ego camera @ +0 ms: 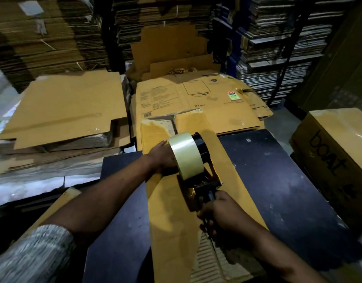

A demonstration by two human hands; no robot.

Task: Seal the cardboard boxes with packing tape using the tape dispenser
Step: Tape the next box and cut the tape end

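- Grey knitted sleeve covers the left arm at the bottom left corner, very close to the camera.
- Long flat brown cardboard piece lies on a dark blue-black table top. It runs from the near edge away toward the back. Its near end is torn, and the wavy inside shows.
- Right hand has its fingers curled tight around the black handle of the tape dispenser. The handle is mostly hidden by the hand.
- That black and yellow tape dispenser sits over the flat cardboard piece, near its middle. I cannot tell if its front end touches the cardboard.
- Big roll of clear shiny packing tape sits on the dispenser's black wheel.
- Left hand is on the left side of the roll. Its fingers bend around the roll's side and hold it.
- Brown cardboard box with the word "boat" in black letters stands at the right, just beside the table.
- Flat printed cardboard sheet with a small coloured sticker lies past the table.
- Plain flat cardboard sheets in a pile lie to the left of it.
- Tall stacks of folded cardboard fill the shelves at the very back.
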